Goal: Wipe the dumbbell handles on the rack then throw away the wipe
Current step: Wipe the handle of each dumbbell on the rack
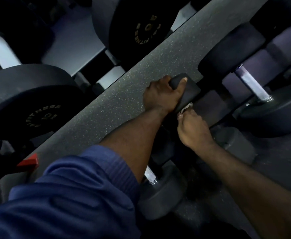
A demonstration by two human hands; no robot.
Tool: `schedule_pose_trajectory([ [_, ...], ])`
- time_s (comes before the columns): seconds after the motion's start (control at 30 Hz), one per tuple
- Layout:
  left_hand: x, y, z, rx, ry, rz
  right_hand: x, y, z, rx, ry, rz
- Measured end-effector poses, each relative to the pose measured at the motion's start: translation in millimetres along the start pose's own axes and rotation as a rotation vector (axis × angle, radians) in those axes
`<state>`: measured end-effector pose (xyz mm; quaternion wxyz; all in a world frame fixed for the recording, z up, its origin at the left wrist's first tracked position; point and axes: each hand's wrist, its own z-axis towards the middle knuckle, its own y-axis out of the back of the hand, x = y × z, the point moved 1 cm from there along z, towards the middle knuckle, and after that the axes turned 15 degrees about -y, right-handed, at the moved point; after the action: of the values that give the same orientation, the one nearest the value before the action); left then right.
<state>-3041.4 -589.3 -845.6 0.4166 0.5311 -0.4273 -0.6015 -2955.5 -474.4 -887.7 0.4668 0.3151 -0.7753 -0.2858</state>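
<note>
Dumbbell cleaning on a dim gym rack: right of centre, a person's left hand clenches round the black end of a small dumbbell. Just near of it, the right hand pinches a crumpled white wipe against the weight. A larger dumbbell sits further right.

I am looking down at a dark rubber floor flecked with pale specks, which is running as a broad band slantwise from lower left to upper right. More of the same flecked floor is showing at the lower right. The light is falling dimly, with a cool bluish cast, leaving the corners nearly black. A small red block is sitting at the band's lower left edge; I cannot tell what it is.
</note>
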Motion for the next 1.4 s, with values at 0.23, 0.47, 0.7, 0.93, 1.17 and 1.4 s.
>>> schedule_pose_trajectory([
  [0.23, 0.2, -0.5, -0.6, -0.017, -0.005, -0.004, 0.6, 22.6, 20.5, 0.177, -0.058, -0.13],
  [0.47, -1.1, 3.0, -2.0, -0.029, -0.009, -0.012, 4.1, 36.0, 35.2, 0.258, -0.074, -0.085],
  [0.7, -3.6, 4.5, -2.5, -0.016, 0.006, -0.03, 4.3, 35.8, 33.7, 0.297, -0.066, -0.101],
  [0.93, -4.8, 5.1, -2.2, -0.029, 0.016, -0.003, -6.4, 27.0, 13.0, 0.225, 0.024, -0.141],
  [1.17, -5.8, 5.3, -3.2, -0.024, 0.019, -0.014, -3.4, 8.2, 43.2, 0.368, -0.069, -0.078],
  [1.4, -2.6, 2.4, -2.2, -0.037, 0.01, -0.028, -1.3, -4.2, 70.6, 0.634, -0.258, 0.315],
])
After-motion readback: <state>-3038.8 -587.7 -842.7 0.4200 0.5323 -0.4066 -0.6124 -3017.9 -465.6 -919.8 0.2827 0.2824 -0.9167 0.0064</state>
